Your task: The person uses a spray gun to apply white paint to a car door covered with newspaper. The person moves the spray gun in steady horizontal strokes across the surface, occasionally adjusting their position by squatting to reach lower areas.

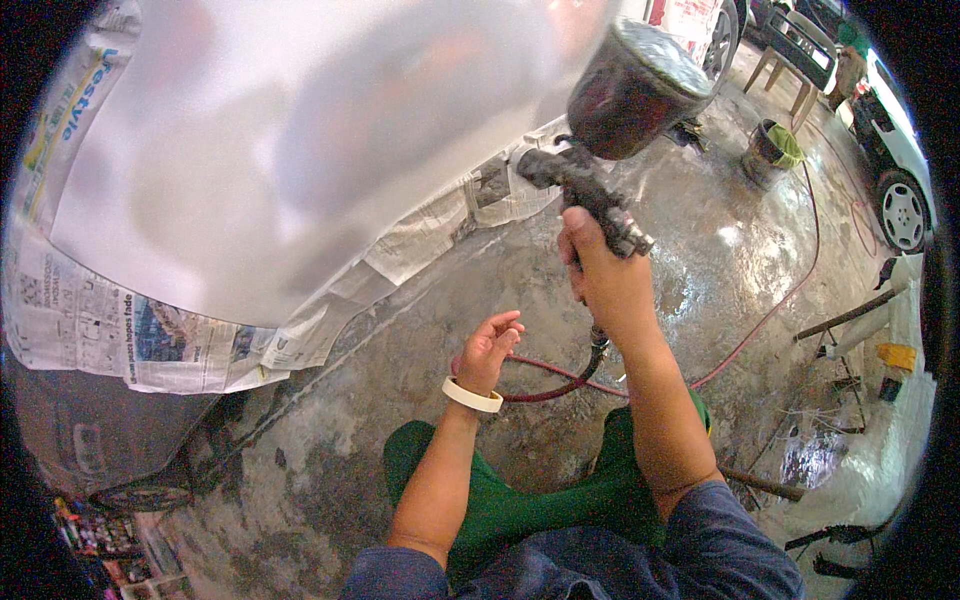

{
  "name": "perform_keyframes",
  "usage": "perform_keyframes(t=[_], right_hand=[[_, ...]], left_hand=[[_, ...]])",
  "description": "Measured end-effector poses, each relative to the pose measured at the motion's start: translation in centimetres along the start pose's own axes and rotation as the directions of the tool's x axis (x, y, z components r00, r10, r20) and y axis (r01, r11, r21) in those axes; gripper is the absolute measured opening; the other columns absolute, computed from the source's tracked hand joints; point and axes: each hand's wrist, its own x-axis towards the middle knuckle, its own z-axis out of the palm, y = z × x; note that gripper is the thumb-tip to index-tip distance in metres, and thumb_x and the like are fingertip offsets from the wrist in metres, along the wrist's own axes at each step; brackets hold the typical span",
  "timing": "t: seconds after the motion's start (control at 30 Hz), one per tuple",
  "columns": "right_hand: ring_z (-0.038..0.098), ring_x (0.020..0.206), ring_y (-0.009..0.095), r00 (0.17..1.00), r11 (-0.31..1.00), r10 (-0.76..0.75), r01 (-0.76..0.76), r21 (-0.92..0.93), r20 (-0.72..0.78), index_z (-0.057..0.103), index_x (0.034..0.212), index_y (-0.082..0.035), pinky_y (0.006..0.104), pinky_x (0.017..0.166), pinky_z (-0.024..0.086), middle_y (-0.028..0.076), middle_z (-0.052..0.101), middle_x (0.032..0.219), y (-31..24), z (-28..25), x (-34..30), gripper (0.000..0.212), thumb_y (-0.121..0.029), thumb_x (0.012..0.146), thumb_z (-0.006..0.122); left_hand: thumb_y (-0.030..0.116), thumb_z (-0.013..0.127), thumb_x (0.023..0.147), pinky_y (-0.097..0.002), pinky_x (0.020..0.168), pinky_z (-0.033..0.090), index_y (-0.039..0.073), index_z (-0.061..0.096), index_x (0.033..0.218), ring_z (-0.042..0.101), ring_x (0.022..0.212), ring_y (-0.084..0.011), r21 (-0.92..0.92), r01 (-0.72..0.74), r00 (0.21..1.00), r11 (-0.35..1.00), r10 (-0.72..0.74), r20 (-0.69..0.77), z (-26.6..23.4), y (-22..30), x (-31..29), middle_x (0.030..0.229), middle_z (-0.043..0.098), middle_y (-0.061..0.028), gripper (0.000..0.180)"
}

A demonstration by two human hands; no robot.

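My right hand (607,270) is wrapped round the grip of a spray gun (585,190), its dark cup (635,90) on top and nozzle toward the panel. A dark red air hose (555,393) runs from the grip's lower end and bends back behind my left wrist. My left hand (490,352), wearing a pale wristband (472,394), hovers beside that bend with its fingers loosely extended, holding nothing visible. Ahead to the left is a car panel (220,200), coated whitish with darker hazy patches. Masking newspaper (420,235) borders its lower edge.
The hose continues across the wet, stained concrete floor (400,310) to the right. A bucket with a green liner (772,152) stands far right, near a white car (900,170). Rods and plastic sheeting (870,440) lie at the right. A dark lower car body (110,420) is at left.
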Motion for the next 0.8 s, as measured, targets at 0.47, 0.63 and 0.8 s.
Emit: perform_keyframes(t=[0.47,0.63,0.8], right_hand=[[0.045,0.045,0.007,0.968,1.0,0.001,-0.009,-0.029,-0.252,0.064,0.096,-0.007,0.025,0.042,0.036,-0.001,0.057,0.068,-0.2,-3.7,2.2,0.04,-0.047,0.095,0.061],[0.045,0.045,0.007,0.978,0.995,-0.022,0.002,-0.096,-0.21,0.061,0.085,-0.008,0.0243,0.042,0.035,-0.001,0.055,0.064,-0.3,-2.6,1.9,0.04,-0.046,0.096,0.06],[0.044,0.045,0.007,0.985,0.989,-0.131,0.122,-0.087,-0.109,0.058,0.076,-0.008,0.0242,0.042,0.033,-0.002,0.051,0.059,-0.7,-1.2,1.3,0.041,-0.044,0.097,0.059]], left_hand=[[0.023,0.062,0.097,-0.0234,0.077,0.046,0.006,0.059,0.127,0.057,0.091,-0.0089,0.013,-0.011,1.0,1.0,0.01,0.01,-0.1,-0.1,0.1,0.108,0.066,-0.0031,0.035],[0.023,0.062,0.097,-0.0237,0.077,0.046,0.006,0.059,0.127,0.057,0.09,-0.0089,0.003,-0.01,1.0,1.0,0.01,0.007,-0.4,-0.4,0.1,0.107,0.066,-0.0033,0.034],[0.023,0.061,0.098,-0.024,0.077,0.046,0.006,0.059,0.127,0.057,0.09,-0.0094,0.012,-0.011,1.0,1.0,0.011,0.01,-0.5,-0.1,0.2,0.107,0.066,-0.0038,0.034]])
